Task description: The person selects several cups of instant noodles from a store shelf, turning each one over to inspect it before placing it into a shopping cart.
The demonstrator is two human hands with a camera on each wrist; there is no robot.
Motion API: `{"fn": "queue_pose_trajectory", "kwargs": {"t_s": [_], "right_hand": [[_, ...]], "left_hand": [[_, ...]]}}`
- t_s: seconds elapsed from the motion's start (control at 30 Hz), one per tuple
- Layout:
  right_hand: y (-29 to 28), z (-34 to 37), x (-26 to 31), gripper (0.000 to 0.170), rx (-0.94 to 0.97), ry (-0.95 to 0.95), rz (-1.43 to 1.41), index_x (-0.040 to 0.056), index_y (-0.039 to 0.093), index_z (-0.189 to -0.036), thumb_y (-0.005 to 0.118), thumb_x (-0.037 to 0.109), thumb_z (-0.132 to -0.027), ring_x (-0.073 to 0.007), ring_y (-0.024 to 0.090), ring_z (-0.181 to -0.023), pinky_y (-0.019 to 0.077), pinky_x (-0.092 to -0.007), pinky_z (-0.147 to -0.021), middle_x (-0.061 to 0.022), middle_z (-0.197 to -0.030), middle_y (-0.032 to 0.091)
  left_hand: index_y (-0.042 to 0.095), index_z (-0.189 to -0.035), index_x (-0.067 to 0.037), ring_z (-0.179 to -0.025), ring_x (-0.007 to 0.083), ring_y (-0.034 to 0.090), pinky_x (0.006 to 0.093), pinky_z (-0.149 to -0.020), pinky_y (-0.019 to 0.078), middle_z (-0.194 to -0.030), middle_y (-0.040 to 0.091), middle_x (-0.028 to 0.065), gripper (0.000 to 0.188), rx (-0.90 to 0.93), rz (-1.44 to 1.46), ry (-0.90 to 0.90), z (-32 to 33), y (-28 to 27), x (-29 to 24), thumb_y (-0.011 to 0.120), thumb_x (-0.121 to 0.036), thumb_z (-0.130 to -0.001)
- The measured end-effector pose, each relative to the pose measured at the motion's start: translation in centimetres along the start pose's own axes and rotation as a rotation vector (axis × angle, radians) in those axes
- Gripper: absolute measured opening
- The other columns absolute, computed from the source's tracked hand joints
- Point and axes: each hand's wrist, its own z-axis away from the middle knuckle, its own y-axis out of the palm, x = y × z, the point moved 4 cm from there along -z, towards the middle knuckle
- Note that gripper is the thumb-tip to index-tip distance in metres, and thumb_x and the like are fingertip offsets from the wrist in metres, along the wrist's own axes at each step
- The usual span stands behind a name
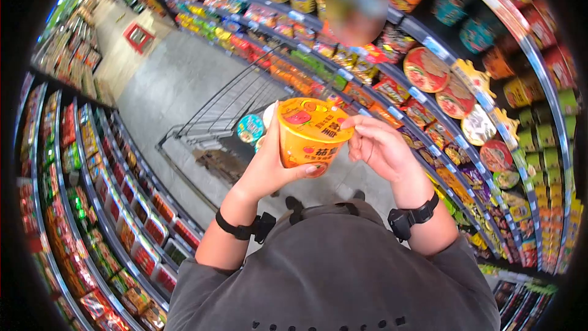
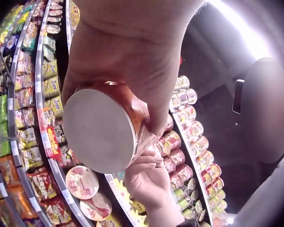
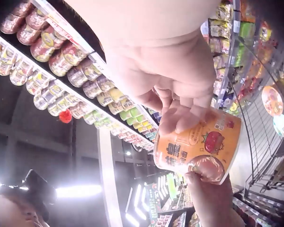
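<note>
An orange noodle cup (image 1: 309, 138) with a printed lid is held in front of the body by the left hand (image 1: 260, 168), its thumb across the lower side. The left wrist view shows the pale round base (image 2: 99, 132) below the left hand (image 2: 128, 56). At the lid's edge, the right hand (image 1: 386, 150) touches the cup with its fingertips, the fingers loosely bent. In the right wrist view, the right hand's fingers (image 3: 182, 118) rest against the printed side of the cup (image 3: 210, 146), while the left hand (image 3: 210, 201) supports the opposite end.
A wire cart (image 1: 164, 145) stands beyond the cup, with a teal tub (image 1: 250, 128) and other tubs in it. Stocked shelves (image 1: 101, 147) line the left side; more shelves (image 1: 422, 95) with noodle bowls and packets run along the right. A red floor sign (image 1: 139, 38) lies farther along the aisle.
</note>
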Motion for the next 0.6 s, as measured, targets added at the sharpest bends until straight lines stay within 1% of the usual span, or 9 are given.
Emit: {"fn": "queue_pose_trajectory", "kwargs": {"t_s": [0.03,0.2,0.27,0.3,0.33,0.4,0.43,0.57,0.6], "right_hand": [[-1.1,1.4,0.7,0.03,0.043,-0.021,0.038,0.0023,0.064,-0.128,0.055,0.019,-0.105,-0.0166,0.066,-0.08,0.0552,-0.0325,-0.076,-0.0061,-0.088,0.065],[-5.9,10.0,5.3,0.037,-0.035,-0.114,0.151,0.0065,0.057,-0.138,0.055,0.022,-0.105,-0.0172,0.067,-0.096,0.054,-0.0334,-0.085,-0.0067,-0.1,0.067],[-8.0,13.5,7.3,0.048,-0.077,-0.213,0.198,0.008,0.048,-0.148,0.057,0.022,-0.104,-0.0183,0.066,-0.104,0.0525,-0.0347,-0.089,-0.0075,-0.107,0.066],[-9.3,15.4,8.2,0.062,-0.097,-0.234,0.2,0.0069,0.037,-0.156,0.061,0.024,-0.101,-0.0208,0.065,-0.112,0.0514,-0.036,-0.093,-0.0098,-0.116,0.065],[-10.7,17.2,8.8,0.062,-0.114,-0.256,0.203,0.0069,0.037,-0.156,0.061,0.024,-0.101,-0.0208,0.065,-0.112,0.0514,-0.036,-0.093,-0.0098,-0.116,0.065],[-13.9,20.7,9.7,0.064,-0.273,-0.355,0.253,0.0072,0.036,-0.157,0.063,0.023,-0.1,-0.022,0.062,-0.118,0.0495,-0.0385,-0.098,-0.0102,-0.122,0.064],[-15.7,22.4,9.9,0.064,-0.276,-0.387,0.275,0.0071,0.032,-0.159,0.059,0.017,-0.102,-0.024,0.057,-0.128,0.0471,-0.0402,-0.104,-0.0131,-0.135,0.058],[-19.7,28.7,11.2,0.075,-0.293,-0.396,0.297,0.0079,0.021,-0.165,0.06,0.01,-0.101,-0.0264,0.043,-0.144,0.0404,-0.0427,-0.115,-0.0137,-0.156,0.042],[-20.7,30.0,11.4,0.075,-0.305,-0.407,0.298,0.0079,0.021,-0.165,0.06,0.01,-0.101,-0.0264,0.043,-0.144,0.0404,-0.0427,-0.115,-0.0137,-0.156,0.042]], "left_hand": [[-0.003,-0.162,0.006,-0.149,0.028,0.035,0.04,-0.123,0.0287,-0.159,0.035,0.0206,0.134,0.002,0.068,-0.025,-0.8,1.5,-0.4,0.093,-0.027,-0.075],[-0.01,-0.163,0.001,-0.146,0.028,0.04,0.0417,-0.12,0.0345,-0.158,0.038,0.0192,0.143,0.081,0.242,-0.009,-5.6,10.3,-1.3,0.096,-0.027,-0.071],[-0.013,-0.163,-0.001,-0.147,0.0286,0.041,0.0426,-0.119,0.0356,-0.158,0.038,0.0196,0.146,0.135,0.24,0.019,-7.9,14.6,-2.6,0.096,-0.028,-0.07],[-0.013,-0.163,-0.002,-0.147,0.0289,0.041,0.0427,-0.119,0.0356,-0.158,0.038,0.0197,0.146,0.145,0.265,0.026,-8.9,16.8,-2.8,0.096,-0.028,-0.07],[-0.013,-0.163,-0.003,-0.147,0.0293,0.041,0.0428,-0.119,0.0356,-0.158,0.038,0.0198,0.146,0.153,0.289,0.031,-9.9,18.9,-3.1,0.096,-0.028,-0.07],[-0.014,-0.163,-0.003,-0.147,0.0293,0.041,0.0429,-0.119,0.0354,-0.158,0.038,0.02,0.146,0.198,0.3,0.051,-11.8,23.0,-4.0,0.096,-0.027,-0.07],[-0.014,-0.163,-0.003,-0.147,0.0294,0.041,0.043,-0.12,0.0353,-0.158,0.038,0.0201,0.146,0.219,0.309,0.06,-12.6,25.0,-4.6,0.096,-0.027,-0.07],[-0.012,-0.164,-0.003,-0.147,0.0294,0.041,0.0431,-0.12,0.0352,-0.159,0.037,0.0202,0.145,0.316,0.258,0.128,-15.4,32.8,-6.1,0.096,-0.027,-0.07],[-0.012,-0.164,-0.003,-0.147,0.0294,0.041,0.0431,-0.12,0.0352,-0.159,0.037,0.0202,0.145,0.332,0.261,0.135,-16.0,34.5,-6.5,0.096,-0.027,-0.07]]}}
